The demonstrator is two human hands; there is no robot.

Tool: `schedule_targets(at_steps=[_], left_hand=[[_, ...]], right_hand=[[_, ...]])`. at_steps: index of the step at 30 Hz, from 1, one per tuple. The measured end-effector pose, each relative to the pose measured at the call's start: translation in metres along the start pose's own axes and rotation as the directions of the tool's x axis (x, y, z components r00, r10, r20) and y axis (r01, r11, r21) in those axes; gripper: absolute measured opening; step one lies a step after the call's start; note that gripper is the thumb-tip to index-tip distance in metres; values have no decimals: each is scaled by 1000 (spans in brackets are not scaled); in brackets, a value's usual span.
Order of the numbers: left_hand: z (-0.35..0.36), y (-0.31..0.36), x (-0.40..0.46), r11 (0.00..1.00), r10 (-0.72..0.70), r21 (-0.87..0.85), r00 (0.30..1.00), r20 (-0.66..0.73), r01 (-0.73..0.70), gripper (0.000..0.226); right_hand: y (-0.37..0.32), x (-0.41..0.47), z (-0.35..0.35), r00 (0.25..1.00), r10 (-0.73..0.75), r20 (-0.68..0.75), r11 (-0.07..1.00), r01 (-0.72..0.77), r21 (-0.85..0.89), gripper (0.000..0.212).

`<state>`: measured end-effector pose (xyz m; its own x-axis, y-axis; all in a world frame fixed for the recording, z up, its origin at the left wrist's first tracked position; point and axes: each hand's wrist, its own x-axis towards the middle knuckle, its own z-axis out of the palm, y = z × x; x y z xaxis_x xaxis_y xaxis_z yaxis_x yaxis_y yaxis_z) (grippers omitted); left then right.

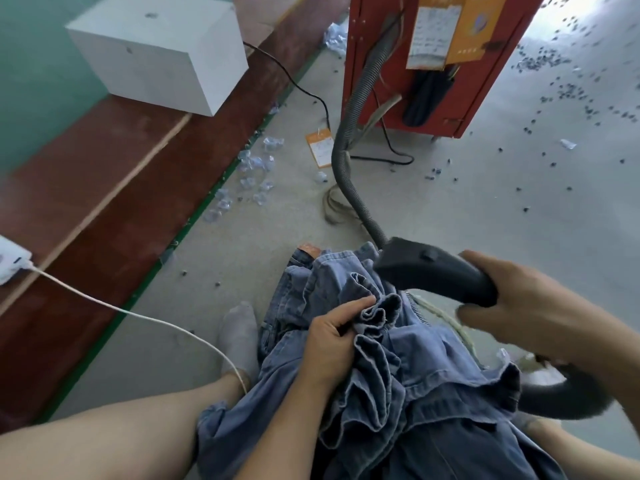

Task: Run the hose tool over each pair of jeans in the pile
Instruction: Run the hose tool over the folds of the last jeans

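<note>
A pair of blue jeans (426,386) lies bunched across my lap and spills toward the floor. My left hand (332,344) grips a gathered fold of the denim near its middle. My right hand (512,303) holds the black handle of the hose tool (433,271), whose nozzle end rests against the upper part of the jeans. A grey ribbed hose (349,140) runs from the tool back to the red machine (429,64). More denim with a brown patch (304,258) lies beneath, at the far end of the pile.
A white box (162,53) sits on the red-brown platform at the left. A white cable (138,315) crosses the floor to my left leg. Clear plastic scraps (252,174), an orange tag (320,148) and dark bits litter the concrete floor.
</note>
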<state>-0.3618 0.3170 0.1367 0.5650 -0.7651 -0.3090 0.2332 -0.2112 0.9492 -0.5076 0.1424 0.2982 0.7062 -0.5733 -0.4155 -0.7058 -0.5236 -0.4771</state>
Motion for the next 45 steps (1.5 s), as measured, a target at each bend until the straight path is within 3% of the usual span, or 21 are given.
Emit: schedule_targets(at_steps=[3, 7, 11, 14, 16, 19, 21, 26, 31, 35, 39, 42, 45], left_hand=[[2, 0, -6, 999, 16, 46, 998, -53, -14, 46], [6, 2, -11, 983, 54, 177, 995, -85, -38, 53], [3, 3, -14, 988, -56, 136, 994, -97, 69, 47], [3, 4, -14, 979, -178, 79, 979, -99, 186, 22], [4, 4, -10, 970, -221, 74, 967, -123, 231, 28], [3, 12, -2, 945, -268, 155, 952, -145, 290, 41], [3, 15, 3, 945, -255, 180, 959, -123, 274, 45], [1, 15, 7, 946, -320, 25, 944, -88, 323, 68], [1, 9, 8, 948, -315, -43, 949, -20, 314, 69], [0, 5, 7, 949, -309, -62, 951, 6, 309, 67], [-4, 3, 6, 942, -319, -111, 948, -4, 316, 65], [-4, 4, 6, 934, -325, -153, 946, 7, 322, 65], [-4, 3, 7, 929, -331, -171, 944, 19, 329, 66]], right_hand=[[10, -15, -16, 987, 92, 135, 995, -84, -62, 32], [2, -21, 6, 944, 77, 320, 975, -4, -223, 31], [-3, -12, 20, 993, 61, 101, 985, -44, -164, 22], [2, -12, 11, 990, 123, -74, 991, -127, -51, 19], [4, -15, 1, 986, 152, -68, 987, -148, 57, 23], [1, -19, -9, 989, 150, 8, 985, -150, 85, 30], [-1, -16, -7, 989, 145, 37, 988, -146, 53, 24], [-5, 0, 12, 988, 128, 90, 991, -125, -39, 18], [-16, 22, 33, 983, 125, 134, 980, -101, -171, 21], [-23, 44, 49, 985, 166, 41, 957, -151, -247, 18], [-20, 48, 35, 976, 206, -77, 968, -215, -129, 18], [-15, 38, 18, 974, 218, 54, 976, -219, 12, 19], [-18, 34, 28, 940, 222, 260, 975, -220, -36, 20]])
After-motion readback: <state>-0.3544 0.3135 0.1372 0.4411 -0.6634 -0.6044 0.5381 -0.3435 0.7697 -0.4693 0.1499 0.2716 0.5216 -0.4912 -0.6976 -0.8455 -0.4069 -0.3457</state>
